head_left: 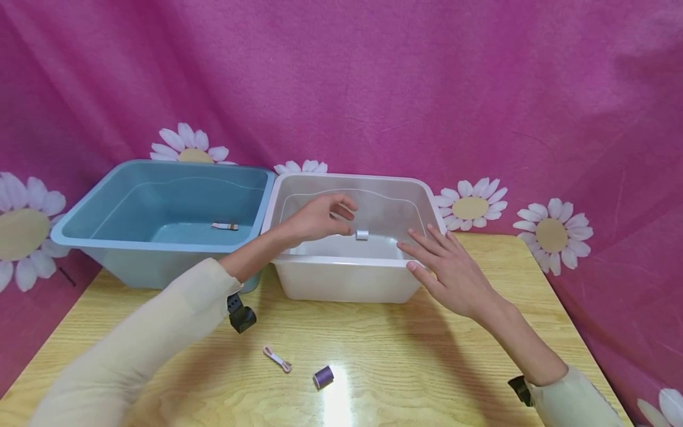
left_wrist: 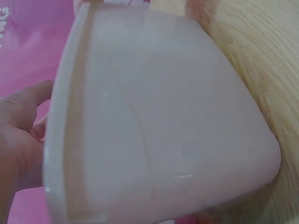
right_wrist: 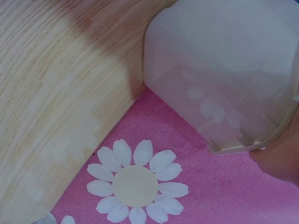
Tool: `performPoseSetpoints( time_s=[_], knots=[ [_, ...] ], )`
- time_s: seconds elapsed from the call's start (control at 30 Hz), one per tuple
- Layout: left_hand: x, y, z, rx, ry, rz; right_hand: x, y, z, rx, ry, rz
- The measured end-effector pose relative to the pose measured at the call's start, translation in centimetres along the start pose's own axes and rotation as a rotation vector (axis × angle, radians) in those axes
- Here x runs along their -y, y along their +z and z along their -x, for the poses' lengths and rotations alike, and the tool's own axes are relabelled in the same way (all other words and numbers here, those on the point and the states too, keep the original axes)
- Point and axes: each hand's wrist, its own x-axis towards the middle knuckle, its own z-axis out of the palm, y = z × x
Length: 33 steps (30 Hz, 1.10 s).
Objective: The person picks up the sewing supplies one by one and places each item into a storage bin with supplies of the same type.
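In the head view my left hand (head_left: 322, 219) hangs over the white tub (head_left: 347, 279), its fingers loosely bent around nothing. A small white thread spool (head_left: 362, 235) lies on the tub's floor, just beyond those fingertips. My right hand (head_left: 453, 274) is at the tub's right front corner, fingers spread and fairly straight, overlapping the rim. The left wrist view shows the tub's outer wall (left_wrist: 177, 116), with part of the left hand (left_wrist: 21, 135) behind its rim. Part of the right hand (right_wrist: 282, 156) appears by the rim in the right wrist view.
A blue tub (head_left: 155, 244) stands left against the white one, with a small banded bundle (head_left: 225, 226) inside. Nearer on the wooden table (head_left: 373, 344) lie a purple thread spool (head_left: 323, 378) and a pinkish banded thread bundle (head_left: 277, 359). A pink flowered cloth (head_left: 341, 89) hangs behind.
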Motion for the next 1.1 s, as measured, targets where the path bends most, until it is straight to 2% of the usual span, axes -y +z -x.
performPoseSetpoints(
  time_s=[0.17,0.4,0.6,0.93,1.1],
  knots=[
    [-0.7,-0.1,1.1,0.028,0.048,0.034,0.0,-0.1,0.0,0.009,0.006,0.001],
    [-1.8,-0.2,3.0,0.109,0.060,0.089,0.0,-0.1,0.0,0.009,0.008,0.007],
    [-2.5,-0.2,5.0,0.151,0.088,0.121,0.0,0.0,-0.1,0.014,0.012,0.003],
    [-2.6,0.8,7.7,0.244,0.218,0.138,0.0,0.0,0.0,-0.002,0.011,0.006],
    [-2.3,1.4,9.2,0.281,0.228,0.127,0.0,0.0,0.0,-0.004,0.004,0.007]
  ],
)
